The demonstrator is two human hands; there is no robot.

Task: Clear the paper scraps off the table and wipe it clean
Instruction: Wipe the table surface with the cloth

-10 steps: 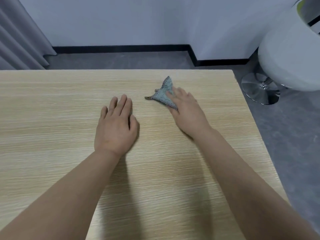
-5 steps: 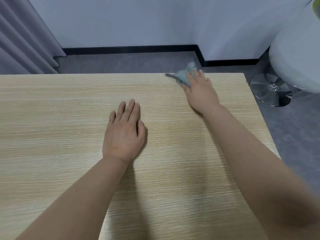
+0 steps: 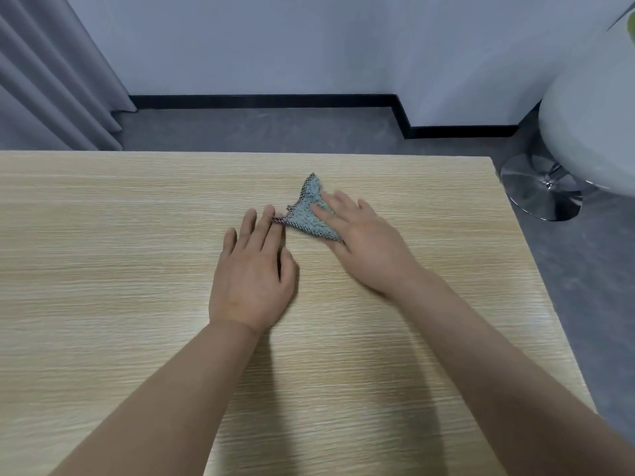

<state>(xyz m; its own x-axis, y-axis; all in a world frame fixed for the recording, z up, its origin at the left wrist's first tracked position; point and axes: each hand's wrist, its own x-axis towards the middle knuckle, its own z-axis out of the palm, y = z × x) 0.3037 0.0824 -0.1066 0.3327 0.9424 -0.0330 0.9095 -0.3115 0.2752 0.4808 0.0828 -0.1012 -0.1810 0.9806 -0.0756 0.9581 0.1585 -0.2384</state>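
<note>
A small blue-grey cloth (image 3: pixel 311 214) with a dark checked edge lies crumpled on the wooden table (image 3: pixel 103 235), a little right of the middle and toward the far side. It sits partly under the right hand (image 3: pixel 364 242), which lies flat on top of it with the fingers (image 3: pixel 338 201) stretched out and slightly spread, pressing down and not curled round the fabric; the part of the cloth that shows sticks out ahead of the fingertips and to their left, with one corner pointing away toward the far edge. Another corner reaches left and touches, or all but touches, the fingertips of the left hand (image 3: pixel 252 280). That hand rests palm down on the bare wood just beside the cloth, fingers straight and close together, thumb tucked along its side, holding nothing. Both forearms are bare and come in from the near edge, the right one slanting in from the right corner. Past the table are a grey floor (image 3: pixel 275 128), a white wall with a black skirting board (image 3: pixel 261 99), grey curtains (image 3: pixel 51 80) on the left, and a white chair (image 3: pixel 591 125) on a shiny round base (image 3: pixel 539 190) at the right.
</note>
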